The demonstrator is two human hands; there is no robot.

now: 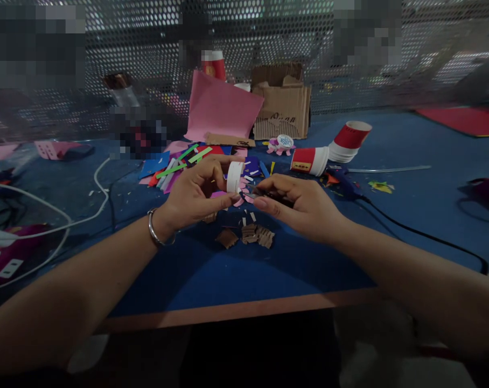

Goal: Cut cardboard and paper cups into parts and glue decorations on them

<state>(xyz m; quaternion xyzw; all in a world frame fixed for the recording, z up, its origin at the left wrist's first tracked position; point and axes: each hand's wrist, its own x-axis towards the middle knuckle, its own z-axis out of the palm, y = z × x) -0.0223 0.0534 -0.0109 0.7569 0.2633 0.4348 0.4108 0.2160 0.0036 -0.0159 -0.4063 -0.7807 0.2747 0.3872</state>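
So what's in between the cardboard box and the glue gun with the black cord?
Red-and-white paper cups, tipped over, lie between the cardboard box and glue gun, in the head view.

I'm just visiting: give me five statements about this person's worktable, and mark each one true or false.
1. The left hand holds a white band-shaped piece. True.
2. The right hand holds a paper cup. False: it holds a small dark tool.
3. Brown cardboard scraps lie on the blue table. True.
4. The bracelet is on the right wrist. False: it is on the left.
5. As the camera sees it, the large pink sheet stands left of the cardboard box. True.
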